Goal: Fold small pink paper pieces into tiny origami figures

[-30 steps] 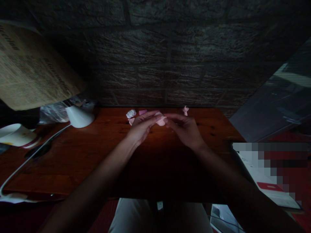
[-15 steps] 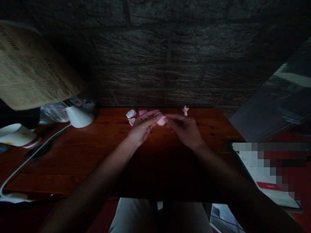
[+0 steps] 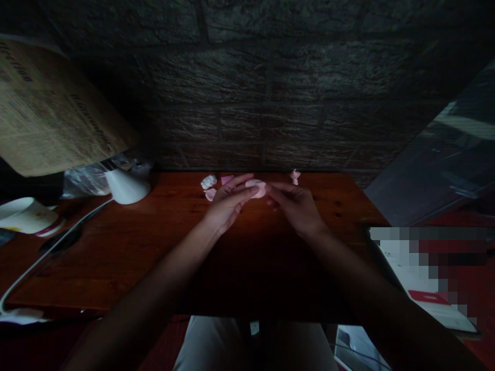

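Note:
A pale pink, flattened piece of what looks like modelling clay [image 3: 255, 189] is held up between both hands over the far part of the table. My left hand [image 3: 228, 202] grips its left side, the thumb across the near face and the fingers behind. At its right edge, my right hand [image 3: 296, 204] pinches with thumb and forefinger, the other fingers curled under. Just left of my left hand lie a white crumpled lump [image 3: 209, 181], a small pink scrap [image 3: 210, 194] and a darker pink piece [image 3: 227, 179]. A twisted pink piece [image 3: 295, 176] lies behind my right hand.
The wooden table [image 3: 154, 247] meets a dark brick-patterned wall [image 3: 240, 77]. At left are a lamp with a white base [image 3: 127, 186] and printed paper shade [image 3: 58, 113], a paper cup [image 3: 29, 215] lying tipped, and a white cable [image 3: 54, 247]. A white printed sheet or box [image 3: 421, 288] is at right.
The pink clay piece has turned slightly and shows a wider, flatter face. My right hand has shifted a little to the right along its edge; my left hand has hardly moved.

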Motion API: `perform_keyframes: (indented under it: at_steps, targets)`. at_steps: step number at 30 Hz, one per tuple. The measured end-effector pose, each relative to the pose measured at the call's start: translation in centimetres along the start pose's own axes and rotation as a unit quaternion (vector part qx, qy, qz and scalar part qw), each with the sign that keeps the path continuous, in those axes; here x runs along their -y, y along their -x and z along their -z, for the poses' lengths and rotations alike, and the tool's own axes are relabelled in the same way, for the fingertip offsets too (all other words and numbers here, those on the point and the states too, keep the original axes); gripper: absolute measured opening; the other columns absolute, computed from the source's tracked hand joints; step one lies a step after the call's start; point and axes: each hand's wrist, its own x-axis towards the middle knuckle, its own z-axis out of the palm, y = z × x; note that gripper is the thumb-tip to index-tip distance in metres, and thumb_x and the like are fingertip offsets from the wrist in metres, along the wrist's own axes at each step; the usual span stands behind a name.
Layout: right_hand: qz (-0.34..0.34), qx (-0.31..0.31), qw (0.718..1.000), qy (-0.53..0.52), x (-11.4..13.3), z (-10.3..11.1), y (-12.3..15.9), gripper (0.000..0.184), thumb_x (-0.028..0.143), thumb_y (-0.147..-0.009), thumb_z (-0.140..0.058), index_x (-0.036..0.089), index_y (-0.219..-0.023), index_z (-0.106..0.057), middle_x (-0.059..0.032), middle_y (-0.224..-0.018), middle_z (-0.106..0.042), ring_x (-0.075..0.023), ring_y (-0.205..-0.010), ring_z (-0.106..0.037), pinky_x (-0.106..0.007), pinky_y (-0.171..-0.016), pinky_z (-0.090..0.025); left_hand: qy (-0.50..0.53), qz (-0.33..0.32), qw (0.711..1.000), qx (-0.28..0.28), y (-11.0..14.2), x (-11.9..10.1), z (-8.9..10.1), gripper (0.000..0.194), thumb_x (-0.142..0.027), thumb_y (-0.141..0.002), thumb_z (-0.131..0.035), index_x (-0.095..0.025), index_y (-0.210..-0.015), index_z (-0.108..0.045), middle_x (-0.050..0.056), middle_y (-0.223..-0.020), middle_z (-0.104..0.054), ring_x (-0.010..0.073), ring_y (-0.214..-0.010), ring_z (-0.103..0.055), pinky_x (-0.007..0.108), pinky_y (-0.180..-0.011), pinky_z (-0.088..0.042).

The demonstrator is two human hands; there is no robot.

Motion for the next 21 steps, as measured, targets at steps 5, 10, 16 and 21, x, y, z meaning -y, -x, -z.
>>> perform_keyframes:
  at_steps: [5, 10, 16, 21]
  targets:
    - [-0.02, 0.01, 0.999, -0.043, 0.46, -0.16, 0.07, 0.03, 0.048, -0.071, -0.087, 0.025, -0.09, -0.083, -0.002, -0.075, -0.076, -0.0125, -0.063, -0.064, -0.026, -0.056, -0.048, 0.0, -0.005, 1.0, -0.008, 0.0, -0.16, -0.02, 0.029, -0.008, -0.072, -0.085, -0.018, -0.098, -0.078, 0.003, -0.097, -0.081, 0.0135, -0.094, -0.075, 0.026, -0.096, -0.056]
    - [-0.035, 0.016, 0.997, -0.065, 0.48, -0.11, 0.0, 0.028, 0.044, -0.07, -0.088, 0.024, -0.089, -0.083, -0.0012, -0.075, -0.076, -0.0115, -0.063, -0.063, -0.025, -0.057, -0.049, -0.004, -0.009, 1.0, 0.002, 0.06, -0.21, 0.08, 0.032, -0.009, -0.075, -0.084, -0.018, -0.104, -0.077, 0.004, -0.101, -0.08, 0.0145, -0.097, -0.075, 0.027, -0.096, -0.057]
    - [0.0, 0.014, 1.0, -0.015, 0.2, -0.07, 0.04, 0.033, 0.048, -0.075, -0.084, 0.023, -0.097, -0.08, -0.0035, -0.086, -0.079, -0.0135, -0.066, -0.069, -0.027, -0.058, -0.053, -0.037, -0.064, 0.997, 0.018, -0.21, 0.04, 0.43, 0.036, -0.015, -0.069, -0.09, -0.02, -0.103, -0.078, 0.003, -0.099, -0.081, 0.0172, -0.098, -0.075, 0.032, -0.098, -0.056]
    - [0.08, 0.034, 0.995, 0.04, -0.03, -0.6, 0.44, 0.046, 0.043, -0.075, -0.085, 0.028, -0.118, -0.074, -0.0052, -0.11, -0.079, -0.0203, -0.087, -0.074, -0.034, -0.071, -0.06, -0.093, -0.117, 0.988, 0.029, -0.29, 0.53, 0.55, 0.035, -0.025, -0.074, -0.089, -0.025, -0.107, -0.078, 0.002, -0.104, -0.081, 0.0185, -0.102, -0.074, 0.032, -0.098, -0.055]
